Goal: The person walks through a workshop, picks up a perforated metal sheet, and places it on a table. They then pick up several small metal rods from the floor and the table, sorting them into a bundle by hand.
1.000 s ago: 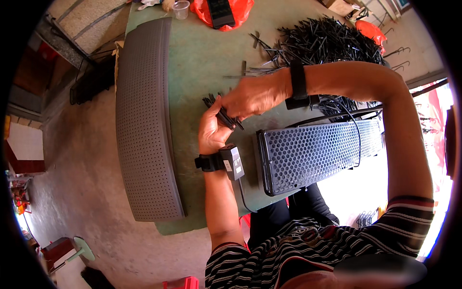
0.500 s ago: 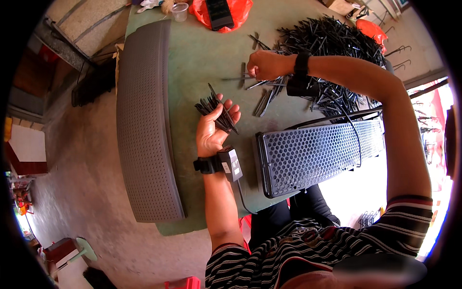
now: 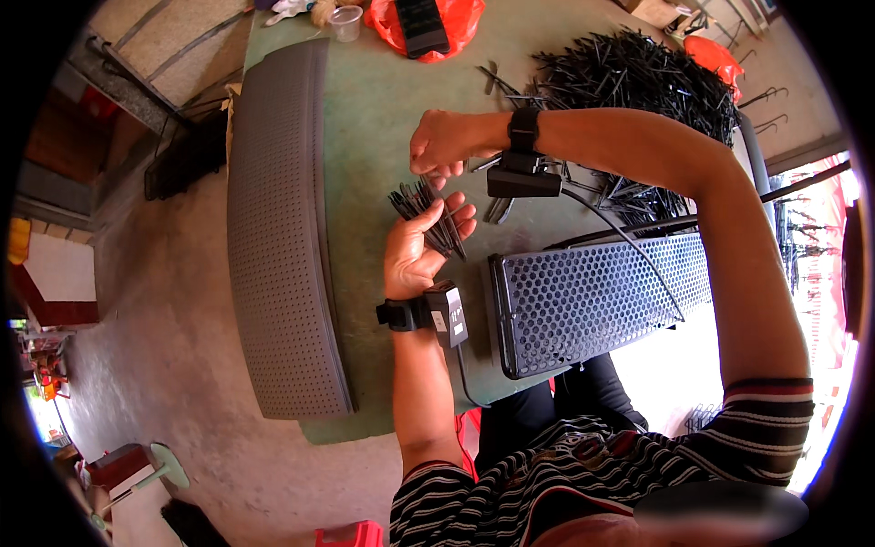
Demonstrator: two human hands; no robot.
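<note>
My left hand [image 3: 417, 248] is palm up over the green table [image 3: 365, 155], its fingers curled round a bundle of thin black sticks [image 3: 441, 228]. Just above that bundle is my right hand [image 3: 451, 141], bent at the wrist with its fingers closed. Whatever the right fingers pinch is hidden by the hand itself. A big heap of similar black sticks [image 3: 638, 82] lies at the far right of the table, partly behind my right forearm. A few loose sticks [image 3: 499, 210] lie between the heap and my hands.
A long grey perforated panel [image 3: 283, 228] runs along the table's left side. A black honeycomb-mesh panel [image 3: 592, 301] stands at the near right, with a cable across it. At the far edge are a red plastic bag [image 3: 465, 27], a phone [image 3: 421, 27] and a clear cup [image 3: 345, 24].
My right hand has moved left from beside the loose sticks to just above the bundle. My left hand stays closed on its sticks, nearly in place.
</note>
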